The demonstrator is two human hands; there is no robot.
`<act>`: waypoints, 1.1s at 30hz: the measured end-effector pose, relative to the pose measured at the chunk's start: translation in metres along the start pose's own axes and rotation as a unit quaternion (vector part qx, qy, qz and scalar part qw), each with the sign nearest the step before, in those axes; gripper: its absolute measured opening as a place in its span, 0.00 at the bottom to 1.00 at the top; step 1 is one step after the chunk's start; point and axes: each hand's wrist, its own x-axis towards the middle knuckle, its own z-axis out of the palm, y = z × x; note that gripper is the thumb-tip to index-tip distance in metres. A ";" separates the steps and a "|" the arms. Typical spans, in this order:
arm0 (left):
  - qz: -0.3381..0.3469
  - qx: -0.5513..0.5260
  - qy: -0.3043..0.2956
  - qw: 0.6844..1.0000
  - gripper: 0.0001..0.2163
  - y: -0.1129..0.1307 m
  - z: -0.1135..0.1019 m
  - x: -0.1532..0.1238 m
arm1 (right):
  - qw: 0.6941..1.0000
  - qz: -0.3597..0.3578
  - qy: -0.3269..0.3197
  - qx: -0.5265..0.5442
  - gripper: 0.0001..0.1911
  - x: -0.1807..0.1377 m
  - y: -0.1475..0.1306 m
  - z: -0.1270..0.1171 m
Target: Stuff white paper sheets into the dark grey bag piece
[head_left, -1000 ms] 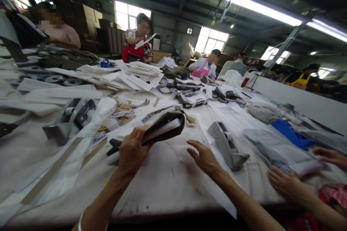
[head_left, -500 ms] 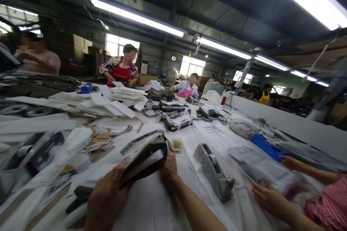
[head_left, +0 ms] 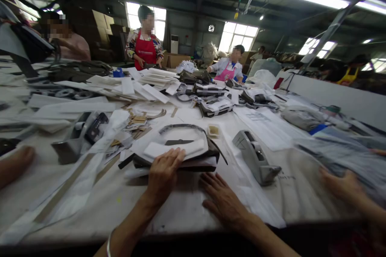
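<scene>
Both hands rested flat at a dark leather bag on the white worktable.

Head view: the left hand (head_left: 163, 174) lay open, fingers spread, pressing the dark leather bag with white paper padding (head_left: 181, 152); the right hand (head_left: 224, 202) lay flat and empty just before the bag. A grey tape dispenser (head_left: 256, 158) stood right of the bag.

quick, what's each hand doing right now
Left hand: open, palm flat on the white wrapped bag.
Right hand: open, flat on the table, holding nothing.
</scene>
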 end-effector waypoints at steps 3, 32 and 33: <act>0.048 0.012 -0.009 0.999 0.18 0.010 0.004 -0.010 | 0.996 -0.034 0.081 -0.002 0.23 -0.004 -0.005 0.007; 0.076 0.035 0.044 0.995 0.12 0.042 0.042 -0.022 | 0.987 0.162 0.005 0.018 0.13 0.129 0.005 -0.131; 0.073 0.033 0.056 0.995 0.13 0.042 0.044 -0.022 | 0.979 0.200 -0.020 -0.022 0.13 0.146 0.020 -0.126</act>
